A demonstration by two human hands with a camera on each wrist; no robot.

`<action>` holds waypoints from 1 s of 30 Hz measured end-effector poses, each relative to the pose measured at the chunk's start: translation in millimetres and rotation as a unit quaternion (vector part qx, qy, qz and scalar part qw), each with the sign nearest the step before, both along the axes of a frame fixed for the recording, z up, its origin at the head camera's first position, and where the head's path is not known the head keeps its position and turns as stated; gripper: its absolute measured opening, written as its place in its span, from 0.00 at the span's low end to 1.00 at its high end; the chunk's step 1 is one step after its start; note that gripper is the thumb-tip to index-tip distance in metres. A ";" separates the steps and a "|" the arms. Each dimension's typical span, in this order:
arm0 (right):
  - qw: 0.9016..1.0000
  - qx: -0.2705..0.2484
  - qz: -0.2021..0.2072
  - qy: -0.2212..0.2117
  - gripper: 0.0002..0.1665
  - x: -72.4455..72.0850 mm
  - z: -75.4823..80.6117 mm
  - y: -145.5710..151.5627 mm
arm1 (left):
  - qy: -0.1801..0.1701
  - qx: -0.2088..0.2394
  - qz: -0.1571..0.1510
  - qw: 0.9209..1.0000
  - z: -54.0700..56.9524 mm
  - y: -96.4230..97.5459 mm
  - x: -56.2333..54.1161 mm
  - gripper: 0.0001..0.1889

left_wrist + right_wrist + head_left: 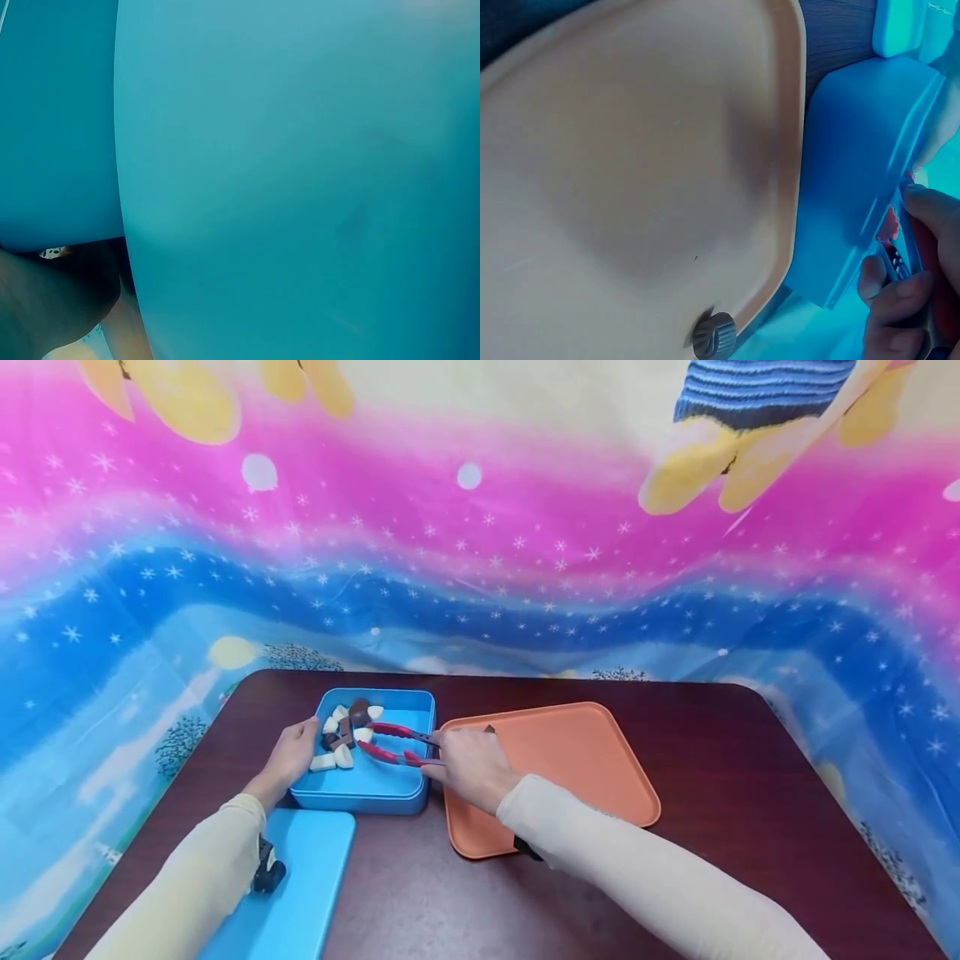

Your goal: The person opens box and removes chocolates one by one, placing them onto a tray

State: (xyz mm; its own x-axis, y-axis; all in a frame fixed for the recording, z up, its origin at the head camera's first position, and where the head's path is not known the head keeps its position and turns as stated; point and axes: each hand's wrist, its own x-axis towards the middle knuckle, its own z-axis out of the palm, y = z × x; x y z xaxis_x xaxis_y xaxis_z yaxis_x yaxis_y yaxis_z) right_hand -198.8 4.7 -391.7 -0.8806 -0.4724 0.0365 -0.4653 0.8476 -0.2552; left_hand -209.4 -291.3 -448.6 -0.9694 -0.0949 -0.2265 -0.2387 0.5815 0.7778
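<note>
My right hand [474, 767] holds a pair of red-tipped tongs [397, 757] over a blue box [397, 806]. The tongs' tips lie either side of a white chocolate-like piece [363, 735] in the box. Several other white and brown pieces [343, 758] gather at the box's left side, with a round brown one [360, 712] at the back. At the box's left wall, my left hand [291, 758] grips the rim. The right wrist view shows the fingers [904, 300] curled round the tongs' handles; blue surfaces fill most of the left wrist view.
An orange tray [577, 768] lies right of the box, with a ridged dark brown piece [715, 336] near its edge. In front of the box rests a blue lid [300, 877], partly under my left forearm. A patterned cloth [480, 527] hangs behind the dark table [720, 760].
</note>
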 end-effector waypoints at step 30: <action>0.993 -0.110 -0.051 -0.014 0.35 38.0 11.1 56.1 | 0.004 -0.008 -0.007 1.000 2.0 1.4 -1.1 0.37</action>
State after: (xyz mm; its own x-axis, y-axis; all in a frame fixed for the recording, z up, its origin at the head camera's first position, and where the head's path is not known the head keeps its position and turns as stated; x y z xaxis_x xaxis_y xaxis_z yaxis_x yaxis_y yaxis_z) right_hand -160.8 60.8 -380.6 -0.9258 -0.3635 0.1043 -0.3698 0.8126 -0.4505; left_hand -210.5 -289.8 -446.6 -0.9723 -0.0840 -0.2181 -0.2243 0.5973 0.7700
